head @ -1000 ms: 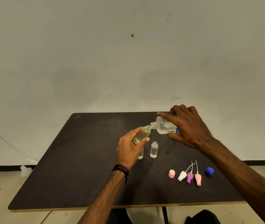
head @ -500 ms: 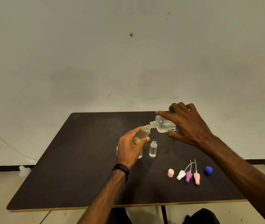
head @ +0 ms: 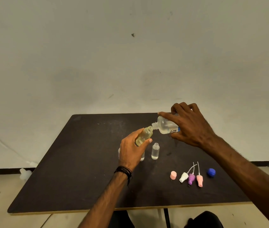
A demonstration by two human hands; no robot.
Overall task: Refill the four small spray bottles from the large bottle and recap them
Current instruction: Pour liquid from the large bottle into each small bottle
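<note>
My left hand (head: 131,150) grips a small yellowish spray bottle (head: 144,134), tilted, above the dark table (head: 64,170). My right hand (head: 191,125) holds the large clear bottle (head: 165,126) tipped on its side, its neck touching the small bottle's mouth. An uncapped clear small bottle (head: 155,151) stands just right of my left hand. Two more small bottles stand partly hidden behind that hand: one (head: 142,156) at its right edge and one (head: 119,153) at its left edge.
Near the table's right front lie a pink cap (head: 173,175), a white spray head (head: 184,177), a purple spray head (head: 191,178), a pink spray head (head: 199,180) and a blue cap (head: 211,172). A white object (head: 25,173) sits on the floor at left.
Both hands and the two joined bottles have stayed almost still. The large bottle has tipped very slightly more.
</note>
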